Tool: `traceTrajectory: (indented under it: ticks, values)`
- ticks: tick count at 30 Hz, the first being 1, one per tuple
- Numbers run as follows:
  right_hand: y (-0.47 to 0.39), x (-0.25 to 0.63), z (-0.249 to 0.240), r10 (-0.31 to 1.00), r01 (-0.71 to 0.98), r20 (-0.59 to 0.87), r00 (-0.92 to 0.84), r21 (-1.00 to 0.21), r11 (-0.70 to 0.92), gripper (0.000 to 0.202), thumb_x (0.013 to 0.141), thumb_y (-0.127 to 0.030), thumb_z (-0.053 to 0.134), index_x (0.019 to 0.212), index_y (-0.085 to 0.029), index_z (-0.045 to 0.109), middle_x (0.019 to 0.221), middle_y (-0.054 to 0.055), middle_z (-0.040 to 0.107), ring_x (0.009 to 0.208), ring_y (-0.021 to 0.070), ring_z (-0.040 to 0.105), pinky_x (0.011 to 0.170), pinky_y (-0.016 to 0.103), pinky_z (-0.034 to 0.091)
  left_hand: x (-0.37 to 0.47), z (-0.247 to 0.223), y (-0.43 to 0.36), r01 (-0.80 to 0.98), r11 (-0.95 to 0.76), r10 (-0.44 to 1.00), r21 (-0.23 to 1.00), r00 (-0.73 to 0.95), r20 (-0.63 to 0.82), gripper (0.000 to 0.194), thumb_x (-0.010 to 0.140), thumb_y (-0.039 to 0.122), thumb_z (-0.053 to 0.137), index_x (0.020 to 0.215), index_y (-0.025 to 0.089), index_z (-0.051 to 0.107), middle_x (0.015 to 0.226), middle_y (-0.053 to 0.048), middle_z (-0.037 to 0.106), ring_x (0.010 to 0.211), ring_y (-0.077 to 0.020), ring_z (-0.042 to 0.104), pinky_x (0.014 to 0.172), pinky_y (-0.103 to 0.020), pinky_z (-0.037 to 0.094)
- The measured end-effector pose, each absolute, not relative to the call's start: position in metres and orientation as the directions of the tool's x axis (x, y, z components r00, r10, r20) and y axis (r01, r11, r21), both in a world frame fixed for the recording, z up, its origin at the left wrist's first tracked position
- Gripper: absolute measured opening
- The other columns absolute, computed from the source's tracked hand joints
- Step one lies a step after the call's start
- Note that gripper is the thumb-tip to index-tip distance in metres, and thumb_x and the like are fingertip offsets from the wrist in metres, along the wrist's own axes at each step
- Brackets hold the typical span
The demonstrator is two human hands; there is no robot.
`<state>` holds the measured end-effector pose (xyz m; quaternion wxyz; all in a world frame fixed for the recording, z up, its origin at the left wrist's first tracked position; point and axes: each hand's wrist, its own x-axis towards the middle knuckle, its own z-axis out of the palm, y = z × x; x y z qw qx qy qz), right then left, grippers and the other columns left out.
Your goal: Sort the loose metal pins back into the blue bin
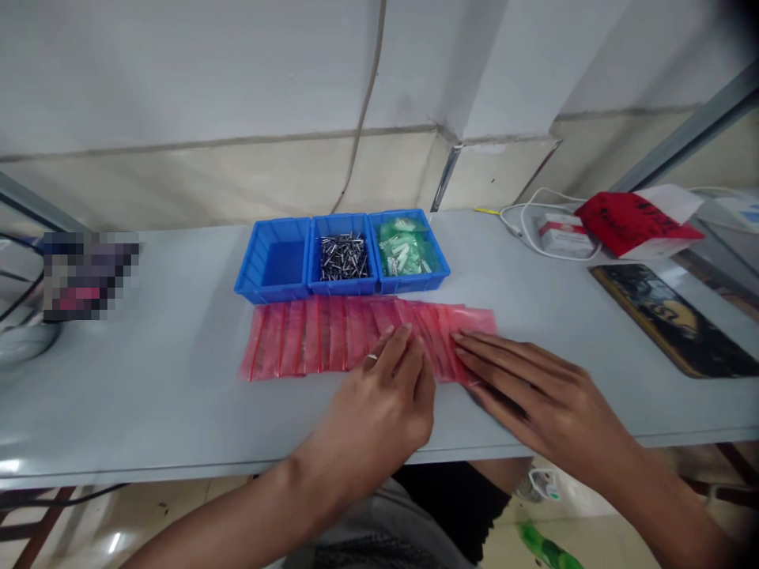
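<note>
Head: right fingers straight on bags

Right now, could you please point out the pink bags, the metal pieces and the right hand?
Pink bags (356, 325): head view, near the row's middle.
Metal pieces (344, 258): head view, the heap's middle.
Right hand (537, 383): head view, back of the hand.

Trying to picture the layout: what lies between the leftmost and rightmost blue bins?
The head view shows the middle blue bin there, holding small metal pieces.
</note>
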<state>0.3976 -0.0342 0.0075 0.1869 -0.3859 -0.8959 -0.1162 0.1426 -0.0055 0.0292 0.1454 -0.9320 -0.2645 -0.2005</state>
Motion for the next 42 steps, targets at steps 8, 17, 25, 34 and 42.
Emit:
traceTrajectory:
  ticks: [8, 17, 25, 34, 42]
  values:
    - [-0.02, 0.375, 0.006, 0.661, 0.748, 0.459, -0.594, 0.012, 0.664, 0.035, 0.097, -0.011, 0.062, 0.132, -0.007, 0.066, 0.141, 0.015, 0.067, 0.131, 0.0275, 0.064, 0.108, 0.047, 0.059, 0.122, 0.033, 0.003, 0.55, -0.828, 0.46, -0.11, 0.778, 0.429, 0.026, 0.096, 0.006, 0.053, 0.116, 0.002, 0.069, 0.122, -0.019, 0.073, 0.121, -0.0316, 0.07, 0.093, -0.04, 0.067]
    - [-0.005, 0.381, 0.008, 0.712, 0.752, 0.396, -0.579, -0.079, 0.655, 0.044, 0.102, -0.019, 0.058, 0.146, -0.016, 0.057, 0.156, 0.013, 0.054, 0.143, 0.0264, 0.053, 0.115, 0.051, 0.053, 0.13, 0.016, -0.003, 0.597, -0.792, 0.488, -0.127, 0.744, 0.457, 0.028, 0.097, 0.009, 0.054, 0.12, 0.002, 0.069, 0.126, -0.021, 0.072, 0.122, -0.0338, 0.069, 0.097, -0.043, 0.064]
    - [-0.003, 0.396, 0.009, 0.726, 0.731, 0.325, -0.605, -0.133, 0.669, 0.048, 0.103, -0.016, 0.054, 0.151, -0.023, 0.053, 0.156, 0.007, 0.055, 0.146, 0.0231, 0.05, 0.118, 0.049, 0.05, 0.123, 0.011, 0.001, 0.566, -0.823, 0.488, -0.051, 0.751, 0.445, 0.032, 0.097, 0.007, 0.054, 0.126, 0.0, 0.064, 0.134, -0.023, 0.068, 0.132, -0.0316, 0.064, 0.107, -0.041, 0.06]
    - [-0.003, 0.392, 0.007, 0.722, 0.739, 0.394, -0.568, -0.141, 0.658, 0.047, 0.1, -0.023, 0.063, 0.146, -0.02, 0.059, 0.148, 0.01, 0.062, 0.138, 0.0257, 0.059, 0.115, 0.049, 0.052, 0.131, 0.011, 0.002, 0.575, -0.818, 0.492, -0.031, 0.726, 0.48, 0.031, 0.099, 0.006, 0.046, 0.122, 0.001, 0.067, 0.129, -0.021, 0.071, 0.124, -0.032, 0.069, 0.099, -0.043, 0.064]
    - [0.001, 0.369, 0.013, 0.687, 0.74, 0.381, -0.619, -0.011, 0.673, 0.059, 0.1, -0.029, 0.064, 0.154, -0.013, 0.048, 0.157, 0.017, 0.051, 0.149, 0.0333, 0.045, 0.119, 0.056, 0.045, 0.093, 0.022, 0.005, 0.598, -0.8, 0.539, 0.044, 0.685, 0.489, 0.039, 0.098, 0.017, 0.062, 0.137, 0.009, 0.061, 0.146, -0.017, 0.061, 0.147, -0.0344, 0.048, 0.119, -0.059, 0.048]
